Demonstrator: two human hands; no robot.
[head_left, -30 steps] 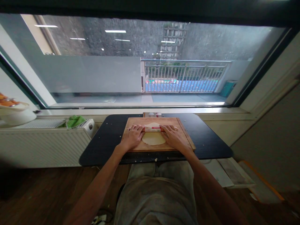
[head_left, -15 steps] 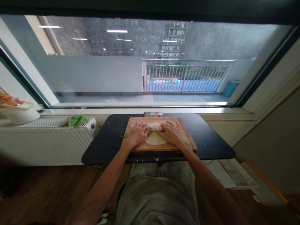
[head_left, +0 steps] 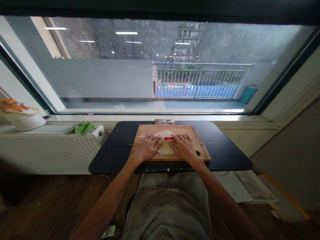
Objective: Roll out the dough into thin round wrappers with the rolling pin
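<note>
A rolling pin [head_left: 169,139] with a red label lies crosswise on a flat, pale sheet of dough [head_left: 167,149]. My left hand [head_left: 149,146] presses on the pin's left part with its fingers over it. On the pin's right part rests my right hand [head_left: 184,146], fingers likewise laid over the top. Only the pin's middle shows well, since the hands cover much of the rest. Under the dough is a wooden cutting board [head_left: 202,151], with a dark hole near its right front corner.
The board lies on a black table [head_left: 225,155] against the window sill. A small box [head_left: 165,122] stands behind the board. To the left, a green cloth [head_left: 85,127] lies on a white radiator [head_left: 50,150], near a white container [head_left: 26,118].
Both hands have come slightly nearer to me with the rolling pin. It has turned, so more of its red label shows. The right hand's fingers lie flatter and closer together.
</note>
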